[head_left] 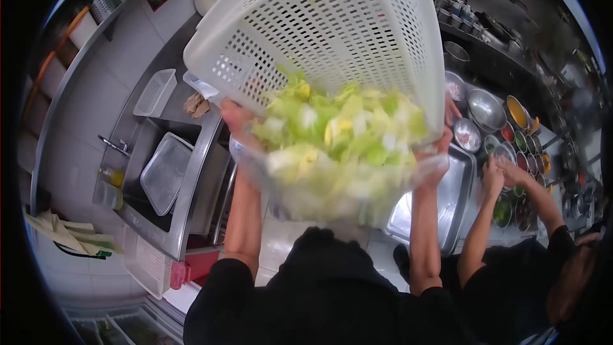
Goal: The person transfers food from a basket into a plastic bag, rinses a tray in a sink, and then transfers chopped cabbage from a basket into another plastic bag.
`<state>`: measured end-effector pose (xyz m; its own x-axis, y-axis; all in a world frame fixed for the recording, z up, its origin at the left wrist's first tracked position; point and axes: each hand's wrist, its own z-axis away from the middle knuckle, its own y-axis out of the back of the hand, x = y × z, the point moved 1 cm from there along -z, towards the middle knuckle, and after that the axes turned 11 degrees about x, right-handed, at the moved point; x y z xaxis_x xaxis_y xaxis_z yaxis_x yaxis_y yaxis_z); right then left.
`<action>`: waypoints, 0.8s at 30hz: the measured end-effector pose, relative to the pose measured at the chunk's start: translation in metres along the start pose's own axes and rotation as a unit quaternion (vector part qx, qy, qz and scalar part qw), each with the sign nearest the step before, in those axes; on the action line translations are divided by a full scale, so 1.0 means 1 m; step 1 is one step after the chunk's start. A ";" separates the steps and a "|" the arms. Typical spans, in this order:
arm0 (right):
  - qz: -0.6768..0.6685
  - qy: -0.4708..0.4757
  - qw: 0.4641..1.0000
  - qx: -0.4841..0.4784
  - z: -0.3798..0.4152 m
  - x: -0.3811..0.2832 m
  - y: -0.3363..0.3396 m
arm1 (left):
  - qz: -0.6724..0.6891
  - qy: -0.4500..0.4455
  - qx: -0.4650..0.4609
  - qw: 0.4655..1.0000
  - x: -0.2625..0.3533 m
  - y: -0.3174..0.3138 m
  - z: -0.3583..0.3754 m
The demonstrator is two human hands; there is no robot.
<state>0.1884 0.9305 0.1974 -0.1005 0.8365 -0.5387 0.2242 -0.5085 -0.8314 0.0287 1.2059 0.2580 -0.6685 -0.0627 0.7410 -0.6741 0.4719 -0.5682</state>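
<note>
In front of my chest, a large white perforated basket is steeply tilted, its open side toward me. Chopped lettuce, light green and yellow, is heaped at its lower side and smeared by motion. My left hand grips the basket at the lower left, fingers closed. On the opposite side, my right hand is closed at the lower right rim, partly hidden by it. Below the leaves, a pale see-through blur spans between my wrists; I cannot tell whether it is a plastic bag or falling leaves.
Left stands a steel sink holding a metal tray; a small white basket sits behind it. At right, a co-worker's hands work over a counter with a steel bowl and several ingredient containers. A steel pan lies beside my right forearm.
</note>
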 end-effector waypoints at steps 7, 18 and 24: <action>-0.074 -0.050 0.996 0.027 -0.030 0.005 -0.013 | 0.035 -0.069 -0.028 0.997 0.007 -0.016 -0.016; -0.035 0.031 0.998 0.032 -0.045 -0.028 -0.050 | 0.065 -0.096 -0.092 0.989 0.032 -0.044 -0.043; -0.068 0.045 0.991 0.105 -0.046 -0.053 -0.071 | 0.187 -0.085 -0.106 0.973 0.030 -0.082 -0.028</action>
<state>0.2229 0.9314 0.2911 -0.0267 0.9103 -0.4130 0.0062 -0.4130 -0.9107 0.0727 1.1904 0.3367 -0.9094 0.0129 0.4158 -0.3048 0.6595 -0.6871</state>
